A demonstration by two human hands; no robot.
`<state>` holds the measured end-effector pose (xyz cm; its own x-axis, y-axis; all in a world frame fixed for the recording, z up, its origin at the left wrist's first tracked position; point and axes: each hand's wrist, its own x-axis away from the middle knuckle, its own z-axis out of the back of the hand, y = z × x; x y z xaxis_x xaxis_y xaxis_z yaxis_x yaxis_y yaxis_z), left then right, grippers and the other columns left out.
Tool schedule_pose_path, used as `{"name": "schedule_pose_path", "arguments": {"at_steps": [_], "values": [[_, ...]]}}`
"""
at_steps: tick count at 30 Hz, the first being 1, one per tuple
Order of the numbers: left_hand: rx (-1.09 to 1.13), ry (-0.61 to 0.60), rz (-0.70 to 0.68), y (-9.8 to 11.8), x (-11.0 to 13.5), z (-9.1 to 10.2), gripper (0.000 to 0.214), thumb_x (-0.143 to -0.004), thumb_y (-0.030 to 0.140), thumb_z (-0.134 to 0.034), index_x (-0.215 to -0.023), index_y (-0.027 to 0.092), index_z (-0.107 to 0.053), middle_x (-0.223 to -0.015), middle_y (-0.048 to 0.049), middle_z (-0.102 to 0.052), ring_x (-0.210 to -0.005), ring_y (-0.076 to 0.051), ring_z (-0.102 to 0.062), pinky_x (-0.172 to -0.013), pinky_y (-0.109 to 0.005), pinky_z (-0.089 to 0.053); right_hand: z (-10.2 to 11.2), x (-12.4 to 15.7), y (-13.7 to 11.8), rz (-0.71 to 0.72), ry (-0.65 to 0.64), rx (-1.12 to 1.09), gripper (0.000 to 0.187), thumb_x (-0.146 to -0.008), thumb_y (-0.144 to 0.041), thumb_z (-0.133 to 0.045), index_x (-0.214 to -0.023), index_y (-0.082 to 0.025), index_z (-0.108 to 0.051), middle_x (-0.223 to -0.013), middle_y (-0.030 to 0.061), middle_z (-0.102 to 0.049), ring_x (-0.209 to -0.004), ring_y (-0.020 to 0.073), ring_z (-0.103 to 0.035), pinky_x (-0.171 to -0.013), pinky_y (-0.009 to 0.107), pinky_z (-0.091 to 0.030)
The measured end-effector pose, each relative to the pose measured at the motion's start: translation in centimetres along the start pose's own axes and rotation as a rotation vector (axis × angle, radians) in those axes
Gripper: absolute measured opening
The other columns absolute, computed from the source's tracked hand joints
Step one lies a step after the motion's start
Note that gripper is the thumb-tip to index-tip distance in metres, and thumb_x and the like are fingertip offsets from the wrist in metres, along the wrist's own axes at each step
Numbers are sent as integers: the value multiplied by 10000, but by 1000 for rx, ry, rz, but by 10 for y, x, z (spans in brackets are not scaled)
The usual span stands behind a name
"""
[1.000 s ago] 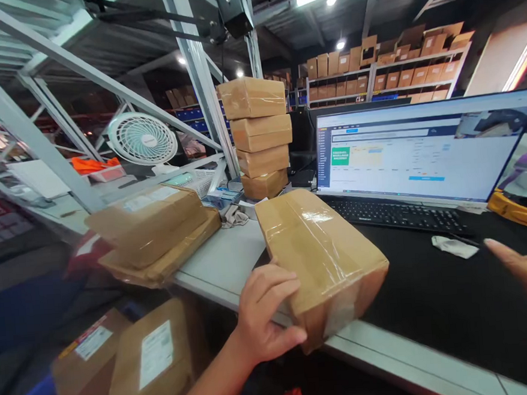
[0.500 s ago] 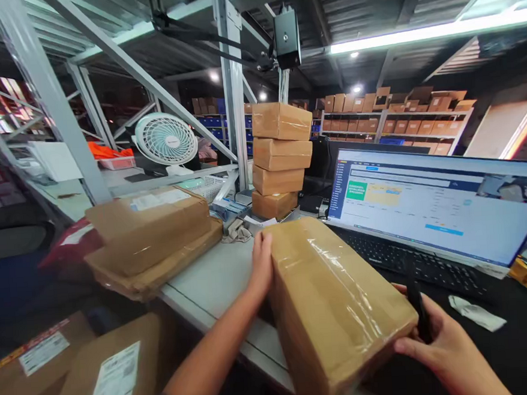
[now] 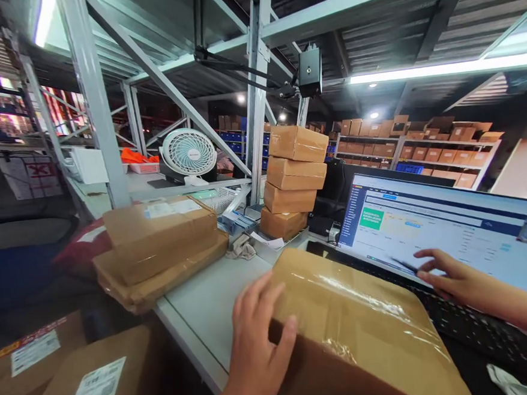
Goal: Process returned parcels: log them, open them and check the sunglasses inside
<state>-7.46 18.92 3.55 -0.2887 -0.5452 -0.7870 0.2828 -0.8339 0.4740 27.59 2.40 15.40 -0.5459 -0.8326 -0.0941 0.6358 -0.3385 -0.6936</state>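
A brown cardboard box point(image 3: 344, 312) with shiny clear tape across its top lies in front of me at the desk's edge. My left hand point(image 3: 259, 330) rests against its left end, thumb and fingers apart, touching the cardboard without wrapping round it. Over the keyboard point(image 3: 484, 320), in front of the monitor point(image 3: 428, 234), my right hand point(image 3: 449, 275) is away from the box. Its fingers are closed on a slim dark pointed tool point(image 3: 406, 266), blurred, whose exact kind I cannot tell.
Several small cartons point(image 3: 296, 177) are stacked behind the box. Larger taped parcels point(image 3: 167, 246) lie on the desk's left, with labelled boxes point(image 3: 96, 384) lower down. A fan point(image 3: 189, 153) stands behind a metal post point(image 3: 259, 95). A crumpled cloth point(image 3: 241, 247) lies on the desk.
The box has been set lower and turned, its top facing up. My right hand has left its corner and moved up towards the monitor with the dark tool. My left hand's hold has loosened.
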Motion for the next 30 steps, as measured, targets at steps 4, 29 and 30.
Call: {"name": "schedule_pose_path", "arguments": {"at_steps": [4, 29, 30], "values": [[-74, 128, -199, 13, -7, -13, 219, -905, 212, -488, -1067, 211, -636, -1156, -72, -664, -1142, -261, -553, -1103, -517, -313, -19, -23, -101, 225, -293, 258, 414, -877, -455, -540, -1217, -227, -604, -752, 7, -689, -576, 135, -575, -549, 255, -451], [-140, 207, -152, 17, -7, -22, 223, -886, 226, -464, -982, 204, -663, -1000, -84, -716, -1015, -263, -629, -1029, -537, -399, -55, -2, -157, 551, -355, 779, 114, -698, -170, -672, -694, -264, -736, -557, 23, -628, -499, 162, -586, -539, 300, -402], [-152, 175, -137, 19, -10, -19, 212, -884, 229, -469, -972, 204, -660, -996, -83, -715, -1005, -260, -632, -1037, -541, -395, -49, -2, -139, 552, -282, 692, 79, -686, -206, -694, -662, -275, -723, -529, 12, -605, -490, 161, -578, -551, 307, -409]]}}
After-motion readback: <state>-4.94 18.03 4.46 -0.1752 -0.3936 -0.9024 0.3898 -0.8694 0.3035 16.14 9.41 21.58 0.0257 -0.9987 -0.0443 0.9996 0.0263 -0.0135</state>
